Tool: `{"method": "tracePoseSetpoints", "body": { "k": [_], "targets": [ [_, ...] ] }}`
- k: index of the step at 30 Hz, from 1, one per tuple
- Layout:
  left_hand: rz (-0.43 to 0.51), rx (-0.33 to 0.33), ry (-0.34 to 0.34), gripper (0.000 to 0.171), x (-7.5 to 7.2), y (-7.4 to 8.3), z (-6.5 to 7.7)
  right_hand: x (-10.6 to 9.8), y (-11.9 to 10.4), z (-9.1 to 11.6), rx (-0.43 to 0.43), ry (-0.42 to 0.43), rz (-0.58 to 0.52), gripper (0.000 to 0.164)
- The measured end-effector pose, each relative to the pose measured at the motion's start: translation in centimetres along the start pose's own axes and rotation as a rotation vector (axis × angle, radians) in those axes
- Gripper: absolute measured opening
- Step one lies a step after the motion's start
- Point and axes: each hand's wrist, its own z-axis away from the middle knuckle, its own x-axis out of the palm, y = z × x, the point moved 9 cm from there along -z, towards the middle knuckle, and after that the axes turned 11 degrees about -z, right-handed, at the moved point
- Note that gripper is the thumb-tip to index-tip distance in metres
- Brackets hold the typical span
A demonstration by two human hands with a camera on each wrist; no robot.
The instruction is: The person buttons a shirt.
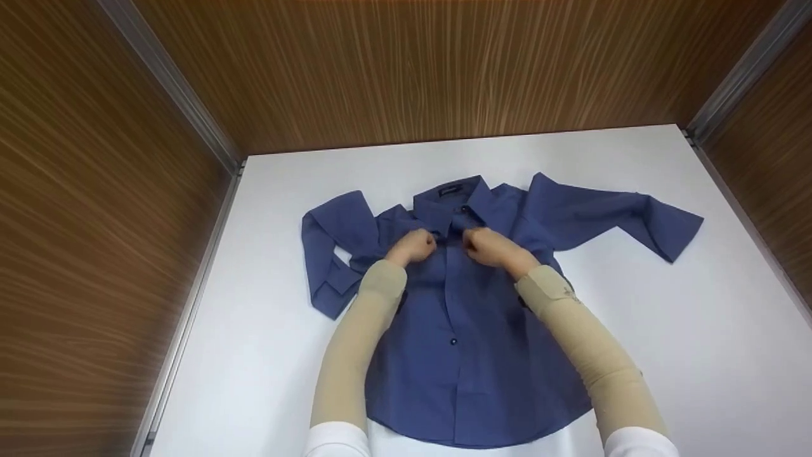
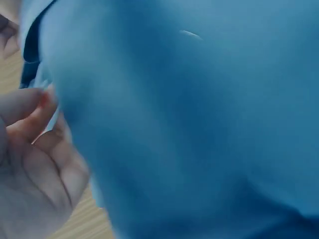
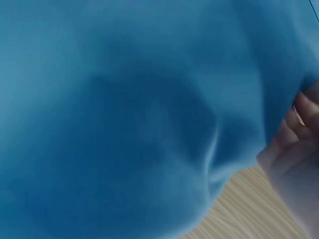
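Note:
A dark blue button-up shirt (image 1: 488, 374) lies front side up, its collar pointing away from me. Just below the collar, my left hand (image 1: 415, 245) pinches the cloth on the left of the front opening. Opposite it, my right hand (image 1: 488, 246) grips the cloth on the right of that opening. In the left wrist view, the fingers (image 2: 50, 149) are curled at the edge of the fabric (image 2: 174, 124). The right wrist view has the fingers (image 3: 294, 134) bunching the cloth (image 3: 149, 99) into folds. Both sets of fingertips are partly hidden.
The shirt lies on a white table (image 1: 241, 355). One sleeve (image 1: 323, 235) bends back toward the body on the left; the other sleeve (image 1: 602, 209) stretches out to the right. A dark button (image 1: 453, 341) shows low on the front. Wood-grain panels (image 1: 431, 70) enclose the back and sides.

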Motion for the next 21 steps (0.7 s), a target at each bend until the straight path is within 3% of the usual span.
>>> {"method": "tracePoseSetpoints", "body": {
  "k": [1,2,5,7,9,11,12,14,16,18,21],
  "targets": [
    [-0.068,0.04,-0.006,0.015,-1.2,1.8,1.9,0.6,0.3,0.0,0.026,-0.043,-0.01,0.01],
    [-0.152,0.037,-0.035,0.013,-3.2,4.2,4.3,1.1,0.5,0.1,0.055,-0.082,-0.017,0.016],
    [-0.238,0.032,-0.098,0.035,-9.1,11.2,11.5,2.4,1.6,0.2,0.147,-0.162,-0.002,0.038],
    [-0.265,0.001,-0.142,0.046,-12.1,14.5,15.0,2.9,2.1,0.2,0.191,-0.182,0.003,0.052],
    [-0.261,-0.031,-0.171,0.05,-13.8,16.2,16.8,3.1,2.5,0.1,0.206,-0.174,-0.001,0.061],
    [-0.262,-0.057,-0.183,0.049,-13.6,16.3,16.6,3.1,2.7,-0.2,0.217,-0.151,-0.018,0.063],
    [-0.249,-0.035,-0.15,0.047,-12.8,15.6,15.7,3.0,2.8,-0.4,0.221,-0.136,-0.029,0.062],
    [-0.187,-0.004,-0.099,0.044,-10.4,13.6,12.9,3.1,3.6,-1.0,0.209,-0.077,-0.066,0.052],
    [-0.063,0.015,-0.054,0.041,-7.3,11.1,9.4,3.5,4.3,-1.4,0.174,-0.023,-0.102,0.04],
    [0.103,0.005,-0.029,0.039,-4.1,8.3,5.9,6.0,9.1,-2.9,0.12,0.065,-0.112,0.034],
    [0.343,-0.07,-0.002,0.035,-1.1,6.0,2.6,11.0,18.7,-5.5,0.072,0.159,-0.13,0.031]
  ]
}}
